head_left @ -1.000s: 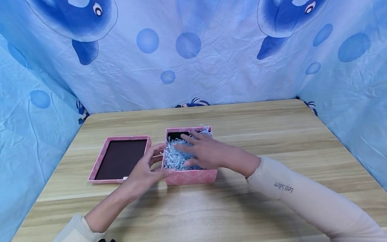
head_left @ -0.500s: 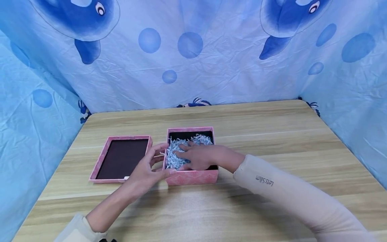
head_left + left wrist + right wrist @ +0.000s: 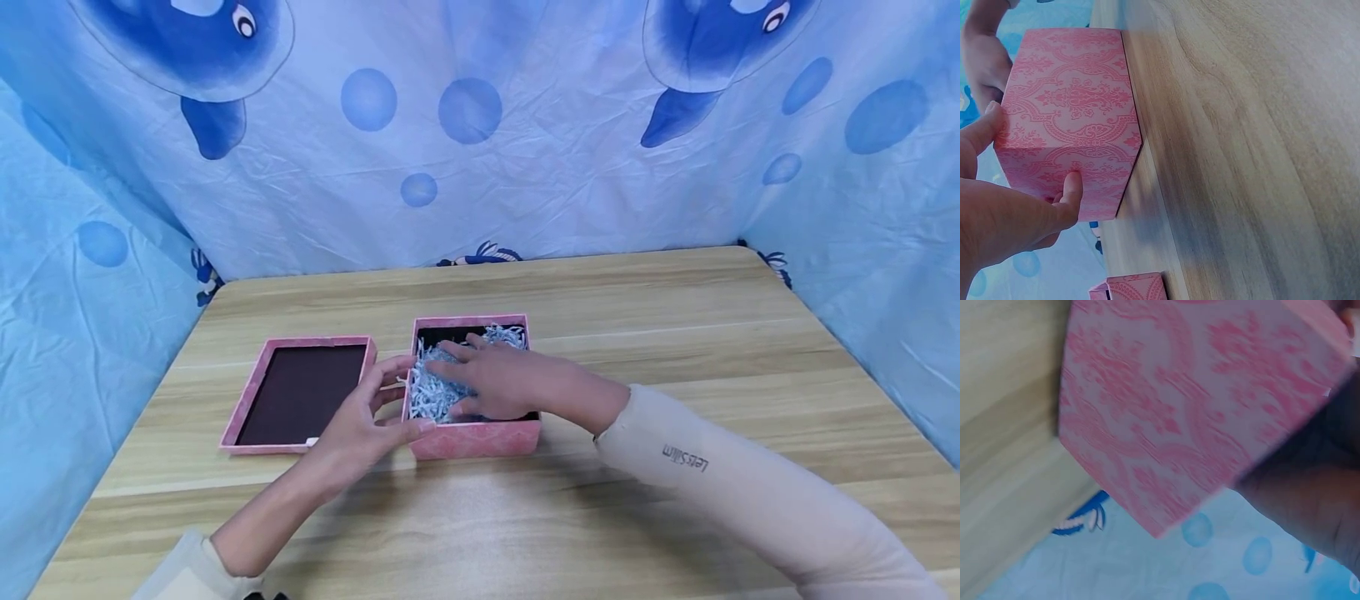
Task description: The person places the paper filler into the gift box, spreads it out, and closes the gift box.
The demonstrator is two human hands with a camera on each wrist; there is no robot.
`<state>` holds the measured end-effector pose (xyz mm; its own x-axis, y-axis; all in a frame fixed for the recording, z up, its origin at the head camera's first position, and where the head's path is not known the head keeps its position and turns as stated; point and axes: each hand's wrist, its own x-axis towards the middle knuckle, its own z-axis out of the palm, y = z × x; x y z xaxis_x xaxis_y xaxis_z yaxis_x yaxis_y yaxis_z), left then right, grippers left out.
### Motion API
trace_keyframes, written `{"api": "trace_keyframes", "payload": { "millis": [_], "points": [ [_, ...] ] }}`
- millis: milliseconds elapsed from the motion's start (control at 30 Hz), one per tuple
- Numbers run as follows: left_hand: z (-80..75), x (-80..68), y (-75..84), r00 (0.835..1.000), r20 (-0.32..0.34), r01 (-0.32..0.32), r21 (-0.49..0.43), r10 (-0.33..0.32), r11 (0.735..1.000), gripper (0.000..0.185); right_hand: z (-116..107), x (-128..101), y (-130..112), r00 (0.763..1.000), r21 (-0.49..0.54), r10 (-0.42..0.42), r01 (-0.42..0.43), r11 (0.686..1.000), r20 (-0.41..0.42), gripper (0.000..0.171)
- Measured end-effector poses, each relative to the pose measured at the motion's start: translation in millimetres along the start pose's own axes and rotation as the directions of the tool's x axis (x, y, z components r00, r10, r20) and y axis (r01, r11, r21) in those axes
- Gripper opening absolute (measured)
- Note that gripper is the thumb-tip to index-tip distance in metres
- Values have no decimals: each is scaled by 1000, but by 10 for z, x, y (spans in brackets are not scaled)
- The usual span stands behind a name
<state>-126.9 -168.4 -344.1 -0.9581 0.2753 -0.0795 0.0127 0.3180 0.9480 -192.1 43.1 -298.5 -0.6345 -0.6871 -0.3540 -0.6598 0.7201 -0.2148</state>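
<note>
Pink box near bench centre, open top, pale shredded paper inside. Left hand at box's 9 o'clock side, grasping near-left corner: thumb on front wall, fingers on left wall. Right hand inside box, fingers loosely spread, flat on shredded paper, not clenched. Pink lid at 9 o'clock of box, upside down, dark lining up, just beside left hand. Blue dolphin-print cloth behind bench.
</note>
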Motion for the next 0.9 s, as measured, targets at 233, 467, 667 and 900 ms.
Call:
{"api": "trace_keyframes", "payload": {
  "millis": [233, 467, 667, 900],
  "points": [
    [-2, -7, 0, 1000, -5, 11, 19, -10, 1000, 77, -39, -186, -80, 983, 7, -130, 132, 991, -129, 66],
    [3, -6, 5, 1000, 4, 8, 9, -8, 1000, 79, 61, -215, -105, 978, 33, -205, 206, 978, -39, 65],
    [6, -7, 1, 1000, -3, 5, -10, -5, 1000, 80, 130, -179, -61, 985, -32, -164, 166, 986, 56, 64],
    [13, -8, -1, 1000, -10, -3, -18, 2, 1000, 81, 175, -57, -52, 982, 18, -122, 120, 993, 148, 69]
  ]
}}
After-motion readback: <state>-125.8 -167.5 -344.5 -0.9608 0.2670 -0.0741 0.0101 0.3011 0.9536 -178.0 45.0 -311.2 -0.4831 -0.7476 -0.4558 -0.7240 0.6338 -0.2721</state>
